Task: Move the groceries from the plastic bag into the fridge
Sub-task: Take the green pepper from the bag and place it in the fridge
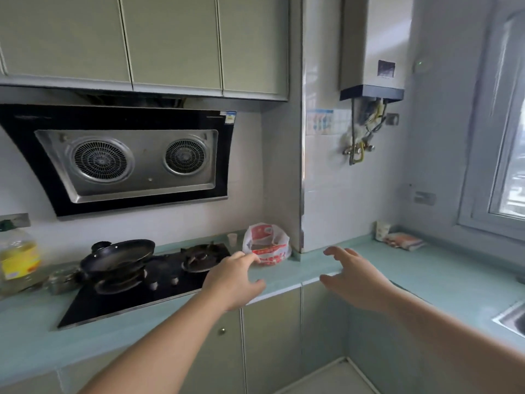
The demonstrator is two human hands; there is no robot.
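Note:
A white plastic bag (267, 244) with red print sits on the teal counter (426, 268) in the corner beside the wall column. Its contents are hidden. My left hand (235, 282) is stretched out in front of it, fingers apart, fingertips close to the bag's lower left side; I cannot tell if they touch. My right hand (355, 277) is held out to the right of the bag, open and apart from it, hovering over the counter edge. No fridge is in view.
A black gas hob (159, 282) with a lidded black pan (119, 255) lies left of the bag. An oil bottle (17, 260) stands far left. A small cup (232, 239), a paper cup (382, 230), a folded cloth (404, 240) and a sink corner (511, 318) sit around.

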